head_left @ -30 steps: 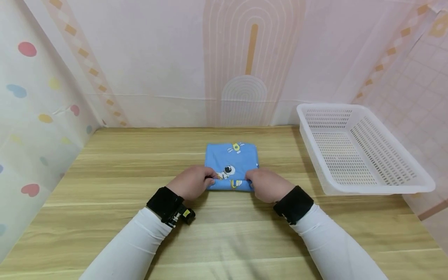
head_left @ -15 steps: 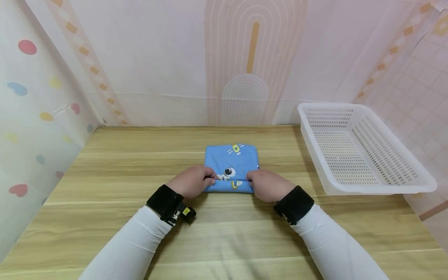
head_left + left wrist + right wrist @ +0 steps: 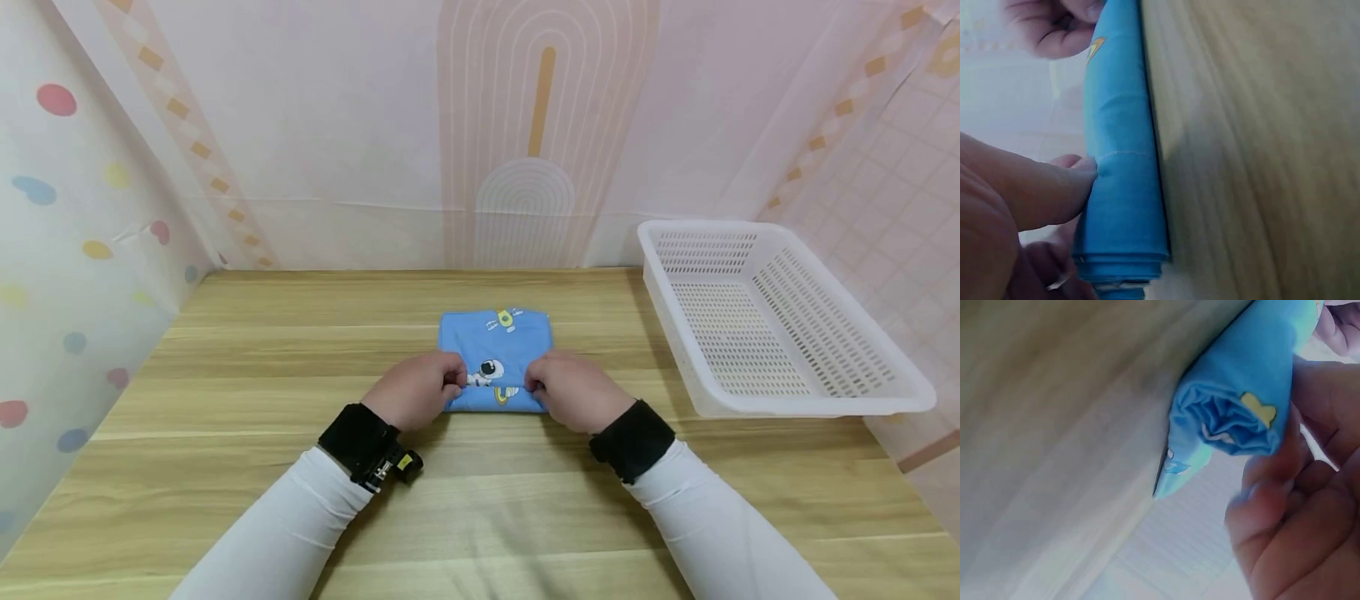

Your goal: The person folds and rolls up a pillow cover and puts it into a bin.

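A blue cloth [image 3: 497, 340] printed with astronauts lies folded into a small rectangle on the wooden table, its near edge turned into a roll. At the left end of that roll my left hand [image 3: 416, 390] pinches it. My right hand [image 3: 577, 392] grips the right end, its fingers curled. In the left wrist view the thumb presses on the rolled edge [image 3: 1121, 119], near a stitched seam, and layered folds show at the end. The right wrist view looks into the spiral end of the roll [image 3: 1225, 422], with thumb and fingers close around its side.
A white plastic basket [image 3: 705, 396] with slotted walls stands at the right, by the patterned wall sheet. Wood-grain table [image 3: 262, 350] extends around the cloth. A printed backdrop [image 3: 337, 125] rises behind the table, and a dotted one stands at the left.
Both hands have shifted very slightly at the roll's ends, the left one a little upward. The cloth stays nearly in place, its rolled edge about the same width.
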### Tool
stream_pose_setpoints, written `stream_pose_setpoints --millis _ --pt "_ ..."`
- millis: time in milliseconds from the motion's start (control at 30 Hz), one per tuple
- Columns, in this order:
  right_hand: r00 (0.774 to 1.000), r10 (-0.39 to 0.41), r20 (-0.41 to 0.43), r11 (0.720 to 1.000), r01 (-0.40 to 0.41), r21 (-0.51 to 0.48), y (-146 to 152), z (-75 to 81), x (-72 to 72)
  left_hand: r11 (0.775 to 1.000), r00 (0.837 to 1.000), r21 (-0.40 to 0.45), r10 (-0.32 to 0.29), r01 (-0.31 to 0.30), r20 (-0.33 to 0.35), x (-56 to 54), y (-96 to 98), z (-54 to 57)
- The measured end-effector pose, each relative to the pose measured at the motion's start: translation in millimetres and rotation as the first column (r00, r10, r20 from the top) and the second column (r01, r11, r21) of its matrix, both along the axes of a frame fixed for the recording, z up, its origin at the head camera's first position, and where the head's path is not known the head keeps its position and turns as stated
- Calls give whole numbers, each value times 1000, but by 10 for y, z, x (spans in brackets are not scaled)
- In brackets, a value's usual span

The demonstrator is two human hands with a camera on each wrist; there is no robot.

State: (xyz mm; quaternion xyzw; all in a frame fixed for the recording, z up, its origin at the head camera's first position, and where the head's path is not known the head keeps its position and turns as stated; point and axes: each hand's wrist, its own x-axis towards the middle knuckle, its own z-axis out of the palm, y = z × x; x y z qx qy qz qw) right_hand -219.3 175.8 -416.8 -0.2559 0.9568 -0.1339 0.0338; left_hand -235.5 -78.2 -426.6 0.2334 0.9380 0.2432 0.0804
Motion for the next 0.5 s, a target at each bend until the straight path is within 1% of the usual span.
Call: stream_pose_setpoints --millis 67,133,200,267,367,433,500 --pt "1000 5 5 1000 -5 -3 -20 8 5 1000 996 -24 -17 15 -88 30 34 3" --pt "1000 3 17 1000 -3 1 -43 18 16 997 983 -64 -41 30 -179 61 65 0" --pt "1000 2 19 1000 -2 14 -62 28 31 994 969 -110 -56 30 -242 99 92 5" --pt "1000 8 14 999 -8 32 -75 37 51 986 955 -165 -76 29 -287 136 107 11" --pt "999 35 -11 998 -34 60 -81 46 80 972 938 -234 -108 29 -329 182 121 34" --pt "998 51 -25 996 -49 69 -80 49 96 964 929 -265 -128 34 -347 201 127 48" --pt "998 60 -31 996 -58 69 -78 51 108 960 923 -279 -142 40 -357 214 131 60"
